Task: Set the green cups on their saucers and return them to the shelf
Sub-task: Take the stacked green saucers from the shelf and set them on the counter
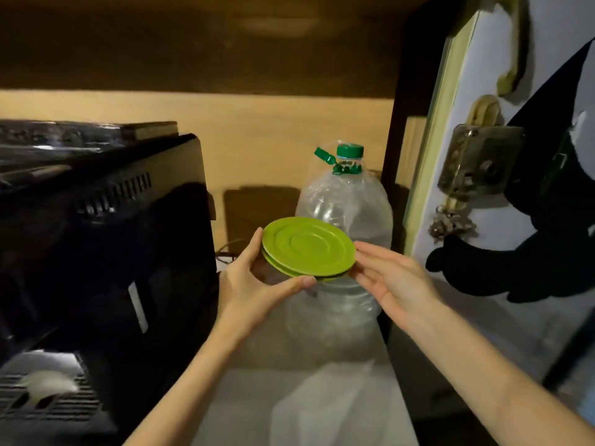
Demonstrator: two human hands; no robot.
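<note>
Two smooth round green saucers (308, 247), stacked, tilted, held in front of the clear crinkled plastic bottle (344, 217). Left hand (257, 278) clamped on the near-left rim; right hand (391, 278) flat-fingered, touching the right rim. Left of bottle, boxy black appliance (106, 226); narrow gap between.

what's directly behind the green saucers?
A clear plastic water bottle with a green cap stands behind the stacked saucers, which the left hand grips. The saucers and hands cover the bottle's middle; no cups show.
</note>
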